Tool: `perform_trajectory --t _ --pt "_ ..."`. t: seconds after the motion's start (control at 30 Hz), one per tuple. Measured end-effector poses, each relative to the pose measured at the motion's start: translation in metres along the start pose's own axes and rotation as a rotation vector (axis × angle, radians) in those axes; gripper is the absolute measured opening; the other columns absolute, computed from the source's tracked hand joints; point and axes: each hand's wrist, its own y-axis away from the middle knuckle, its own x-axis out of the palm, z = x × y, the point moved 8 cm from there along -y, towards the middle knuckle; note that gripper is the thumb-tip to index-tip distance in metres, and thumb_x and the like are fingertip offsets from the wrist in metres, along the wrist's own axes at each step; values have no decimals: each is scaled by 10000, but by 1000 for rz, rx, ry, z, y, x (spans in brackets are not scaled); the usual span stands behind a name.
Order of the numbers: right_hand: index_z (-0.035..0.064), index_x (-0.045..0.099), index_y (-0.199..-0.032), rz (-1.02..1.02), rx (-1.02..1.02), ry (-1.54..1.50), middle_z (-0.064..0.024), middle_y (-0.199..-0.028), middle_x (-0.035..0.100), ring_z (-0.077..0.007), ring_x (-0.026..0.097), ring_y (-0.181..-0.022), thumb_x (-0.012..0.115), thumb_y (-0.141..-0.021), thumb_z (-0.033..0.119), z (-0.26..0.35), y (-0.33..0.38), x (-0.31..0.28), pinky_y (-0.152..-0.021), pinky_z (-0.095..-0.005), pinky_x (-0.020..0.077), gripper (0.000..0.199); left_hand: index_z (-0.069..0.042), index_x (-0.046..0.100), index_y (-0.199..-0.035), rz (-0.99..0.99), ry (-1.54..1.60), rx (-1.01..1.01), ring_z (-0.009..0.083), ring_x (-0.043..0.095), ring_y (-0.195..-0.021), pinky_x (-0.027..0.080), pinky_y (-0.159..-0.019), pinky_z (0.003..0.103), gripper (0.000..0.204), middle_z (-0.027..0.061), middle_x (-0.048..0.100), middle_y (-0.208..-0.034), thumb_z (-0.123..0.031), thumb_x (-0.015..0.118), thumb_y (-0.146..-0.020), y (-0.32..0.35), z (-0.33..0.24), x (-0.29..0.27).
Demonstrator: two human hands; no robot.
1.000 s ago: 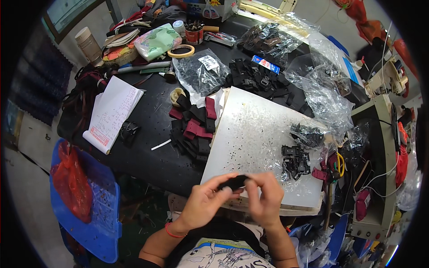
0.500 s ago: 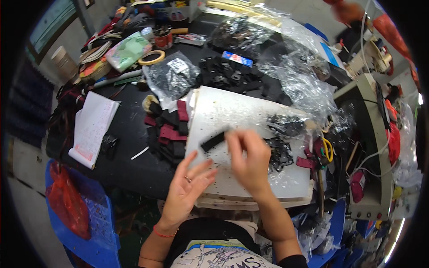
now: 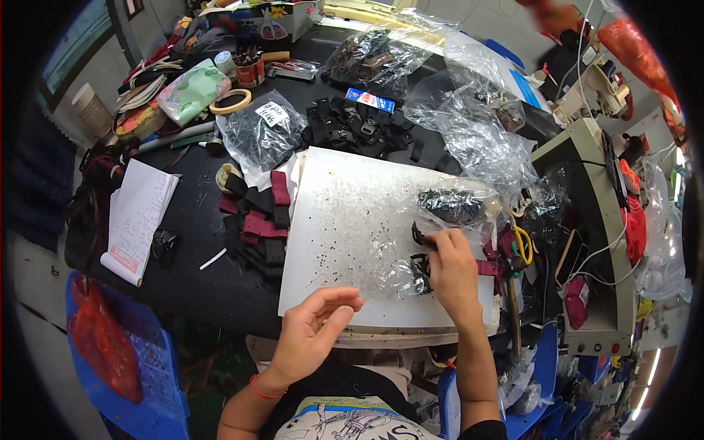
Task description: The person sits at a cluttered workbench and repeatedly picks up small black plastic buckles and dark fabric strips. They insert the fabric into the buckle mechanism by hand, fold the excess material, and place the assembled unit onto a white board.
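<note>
My right hand [image 3: 452,271] is over a small pile of black plastic pieces [image 3: 420,273] on the right part of the white board [image 3: 352,220]. Its fingers are bent together onto one black plastic piece [image 3: 419,235] at the pile's far side; the palm hides part of the pile. My left hand [image 3: 315,330] hovers over the board's near edge, fingers loosely curled, thumb apart, nothing in it. Tiny dark specks dot the board. Left of it lie black and maroon webbing straps [image 3: 257,226]. A clear bag of black pieces [image 3: 451,205] rests just beyond my right hand.
Black buckles [image 3: 359,128] are heaped behind the board beside a blue-and-white box [image 3: 370,100]. Clear plastic bags [image 3: 484,132] spread at back right. Yellow-handled scissors [image 3: 523,246] lie right, near a grey machine [image 3: 598,323]. An open notebook [image 3: 139,220] and a blue chair [image 3: 158,367] are left.
My right hand has moved right from mid-board to the black pile. The black strap that was by its fingers no longer shows on the board. My left hand has drawn nearer me, fingers more curled.
</note>
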Motion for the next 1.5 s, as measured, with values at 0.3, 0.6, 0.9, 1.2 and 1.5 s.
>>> perform_trajectory --t 0.3,0.6,0.9,1.2,1.5 --pt "-28 613 -1099 -106 -344 -275 -188 -1088 595 -311 617 -968 624 -761 -72 100 39 -6 -836 -344 508 342 20 588 -1026 -110 -40 -136 117 609 -720 490 -652 253 261 85 652 -824 -213 485 -968 -9 15 -5" --pt "-8 603 -937 83 -89 -699 -98 -801 596 -199 573 -652 698 -750 -26 102 30 10 -571 -287 472 211 8 585 -895 -279 -465 94 177 602 -528 444 -500 290 248 101 591 -598 -205 479 -965 3 -20 -24" --pt "9 602 -998 152 -336 -598 -115 -882 611 -204 584 -679 769 -646 -3 125 37 5 -623 -298 480 389 23 600 -884 -208 -383 -17 99 528 -505 419 -491 265 287 65 568 -556 -225 476 -956 3 -15 -37" --pt "0 614 -903 -131 -161 -665 -126 -799 607 -269 587 -672 684 -745 -45 127 50 10 -604 -323 475 178 7 593 -1095 -253 -133 141 72 559 -760 467 -634 227 256 33 617 -845 -196 494 -975 1 -8 -23" --pt "23 644 -940 148 -231 -648 -98 -842 605 -236 588 -678 705 -732 -27 131 24 5 -590 -319 482 222 29 553 -1039 47 -333 -15 140 538 -525 415 -498 307 211 81 560 -583 -87 433 -909 16 -19 -22"
